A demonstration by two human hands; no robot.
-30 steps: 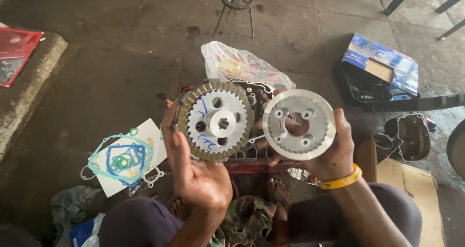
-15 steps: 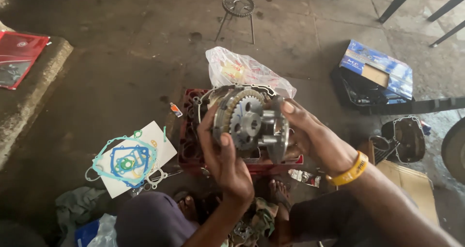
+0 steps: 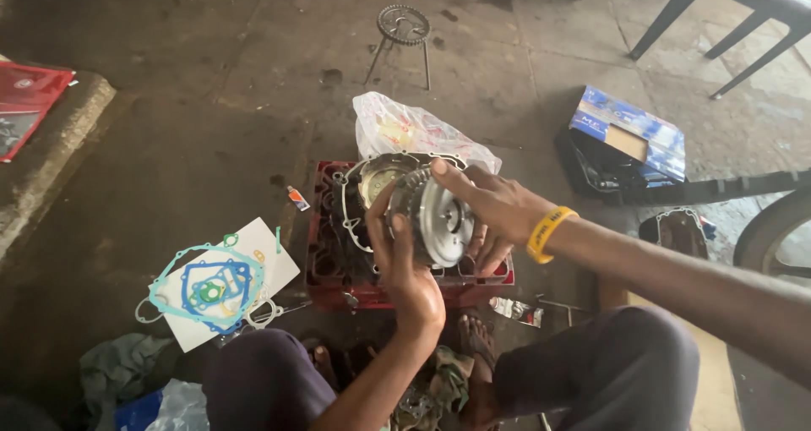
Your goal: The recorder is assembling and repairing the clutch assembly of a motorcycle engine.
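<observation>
Fingers (image 3: 395,221) of the left hand (image 3: 405,270) curled up around the near edge of the gear stack (image 3: 435,220), clamped on it from below; fingers (image 3: 460,177) of the right hand (image 3: 498,207) spread over the far rim and closed on the same stack, likely to keep the toothed wheel and the smooth silver disc pressed face to face. Held on edge, disc face turned toward the camera, just above the red crate (image 3: 334,266). Behind the stack, resting on the crate, a round engine cover (image 3: 372,186), probably propped there for a steady base. Yellow wristband (image 3: 547,232) on the right wrist. Beyond the crate, a crumpled plastic bag (image 3: 405,127). Left on the concrete floor (image 3: 211,84), a gasket set (image 3: 207,287) on white card. Far right, a blue box (image 3: 629,131). Farther off, a small wire stand (image 3: 404,25).
</observation>
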